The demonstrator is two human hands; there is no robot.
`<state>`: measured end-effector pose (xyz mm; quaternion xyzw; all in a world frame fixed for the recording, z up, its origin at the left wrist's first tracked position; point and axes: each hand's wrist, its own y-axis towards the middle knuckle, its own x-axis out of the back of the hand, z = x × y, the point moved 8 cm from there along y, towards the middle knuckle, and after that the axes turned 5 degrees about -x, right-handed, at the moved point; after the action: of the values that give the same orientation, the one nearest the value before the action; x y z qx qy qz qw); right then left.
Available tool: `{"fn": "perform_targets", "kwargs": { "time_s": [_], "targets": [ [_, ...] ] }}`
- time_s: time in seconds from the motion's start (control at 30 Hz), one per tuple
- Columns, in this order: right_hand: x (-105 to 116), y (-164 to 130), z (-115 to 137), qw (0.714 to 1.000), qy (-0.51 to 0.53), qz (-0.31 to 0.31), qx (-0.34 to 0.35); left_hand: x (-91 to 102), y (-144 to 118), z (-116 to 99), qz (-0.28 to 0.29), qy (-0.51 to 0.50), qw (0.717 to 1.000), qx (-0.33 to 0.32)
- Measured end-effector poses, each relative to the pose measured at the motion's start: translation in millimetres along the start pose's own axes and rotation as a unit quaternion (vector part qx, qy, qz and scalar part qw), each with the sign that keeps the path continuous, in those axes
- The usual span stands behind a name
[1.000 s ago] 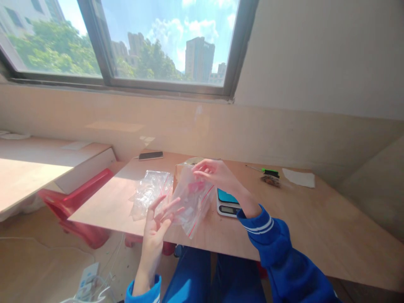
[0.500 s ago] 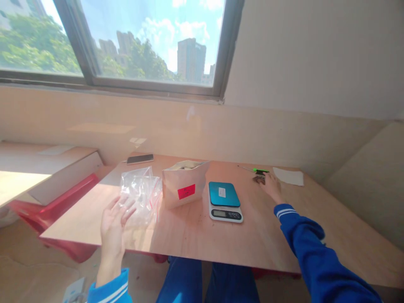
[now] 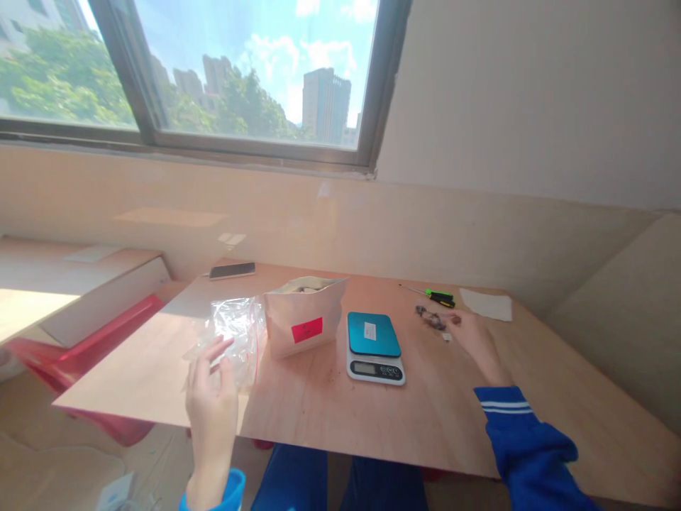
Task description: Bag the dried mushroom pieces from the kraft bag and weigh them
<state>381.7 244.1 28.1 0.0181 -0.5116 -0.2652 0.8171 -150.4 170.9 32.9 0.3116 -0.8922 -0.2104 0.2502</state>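
- Head view: the scale point(image 3: 374, 346), blue-topped, sits mid-table on the plywood table point(image 3: 404, 419) and serves as my marker.
- Far right of the scale, the right hand point(image 3: 475, 338) lies low on the table, its fingers point(image 3: 455, 321) touching a small dark cluster of bits point(image 3: 430, 317); whether they pinch it or only rest on it, I cannot tell.
- Just behind that cluster lies a green-handled screwdriver point(image 3: 436, 295), and right of it a white paper sheet point(image 3: 486, 304).
- Just left of the scale stands a kraft pouch point(image 3: 303, 317) with a red label, open at the top.
- Further left, a heap of clear zip bags point(image 3: 234, 337) lies flat.
- The left hand point(image 3: 211, 397) hovers at the bags' near edge, fingers point(image 3: 219, 347) released and spread, grasping nothing.
- Behind the bags, a phone point(image 3: 232, 270) lies at the table's far edge.
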Motion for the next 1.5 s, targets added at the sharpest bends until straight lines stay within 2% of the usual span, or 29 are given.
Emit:
{"fn": "perform_targets", "kwargs": {
  "time_s": [0.07, 0.13, 0.2, 0.23, 0.3, 0.4, 0.47, 0.5, 0.57, 0.63, 0.67, 0.7, 0.77, 0.8, 0.87, 0.97, 1.1, 1.13, 1.2, 1.27, 1.37, 1.5],
  "targets": [
    [15.1, -29.2, 28.2, 0.995, 0.078, 0.053, 0.021, -12.6, -21.5, -15.8, 0.013, -0.086, 0.996, 0.032],
    [29.3, -64.3, 62.4, 0.973, 0.19, 0.125, 0.038, -41.9, -44.4, -32.6, 0.11, -0.167, 0.978, 0.063],
    [38.2, -99.0, 90.9, 0.945, 0.272, 0.18, 0.01, -70.4, -67.5, -50.0, 0.212, -0.239, 0.943, 0.09],
    [38.2, -115.0, 102.4, 0.931, 0.301, 0.205, -0.013, -78.9, -76.2, -57.2, 0.234, -0.271, 0.928, 0.101],
    [32.4, -141.9, 124.7, 0.903, 0.359, 0.235, -0.03, -91.2, -89.7, -67.8, 0.269, -0.341, 0.892, 0.129],
    [4.7, -169.1, 143.7, 0.855, 0.441, 0.265, -0.066, -98.6, -101.7, -69.6, 0.304, -0.408, 0.84, 0.188],
    [-17.0, -179.2, 144.4, 0.834, 0.481, 0.247, -0.108, -95.2, -103.0, -59.4, 0.291, -0.417, 0.829, 0.233],
    [-24.8, -182.2, 142.7, 0.834, 0.491, 0.22, -0.122, -91.1, -101.8, -51.5, 0.269, -0.411, 0.834, 0.253],
    [-28.2, -186.4, 138.2, 0.858, 0.481, 0.126, -0.127, -80.7, -97.7, -35.3, 0.217, -0.387, 0.851, 0.281],
    [-17.7, -192.6, 143.5, 0.901, 0.426, 0.036, -0.077, -71.1, -94.1, -23.7, 0.175, -0.356, 0.87, 0.294],
    [-12.3, -197.1, 153.2, 0.919, 0.393, 0.022, -0.032, -67.3, -92.7, -20.3, 0.158, -0.345, 0.876, 0.297],
    [-9.3, -202.6, 166.8, 0.929, 0.366, 0.037, 0.023, -64.5, -91.5, -18.6, 0.144, -0.34, 0.881, 0.297],
    [-11.1, -217.2, 196.6, 0.925, 0.337, 0.124, 0.122, -61.6, -90.5, -18.7, 0.125, -0.342, 0.882, 0.298],
    [-14.1, -224.6, 208.2, 0.916, 0.331, 0.171, 0.151, -61.3, -90.5, -19.8, 0.121, -0.345, 0.881, 0.299],
    [-21.0, -234.1, 221.5, 0.901, 0.329, 0.228, 0.165, -62.1, -91.6, -22.4, 0.124, -0.351, 0.877, 0.305],
    [-31.4, -234.5, 225.3, 0.897, 0.342, 0.241, 0.145, -64.4, -94.1, -26.3, 0.139, -0.373, 0.862, 0.315],
    [-38.7, -224.9, 216.4, 0.889, 0.39, 0.215, 0.106, -63.9, -95.6, -29.7, 0.15, -0.403, 0.846, 0.314],
    [-39.7, -222.6, 213.1, 0.887, 0.403, 0.208, 0.089, -61.7, -94.8, -29.9, 0.148, -0.393, 0.854, 0.306],
    [-42.0, -219.3, 206.1, 0.881, 0.427, 0.199, 0.046, -54.9, -91.0, -33.1, 0.153, -0.345, 0.888, 0.262],
    [-44.2, -218.6, 201.7, 0.874, 0.444, 0.196, 0.009, -50.6, -88.0, -41.9, 0.188, -0.287, 0.918, 0.196],
    [-46.5, -221.4, 202.6, 0.867, 0.456, 0.202, -0.01, -51.6, -91.5, -53.5, 0.267, -0.223, 0.927, 0.139],
    [-49.8, -228.1, 208.0, 0.867, 0.446, 0.222, -0.015, -51.5, -95.9, -55.0, 0.287, -0.18, 0.932, 0.127]
  ]
}}
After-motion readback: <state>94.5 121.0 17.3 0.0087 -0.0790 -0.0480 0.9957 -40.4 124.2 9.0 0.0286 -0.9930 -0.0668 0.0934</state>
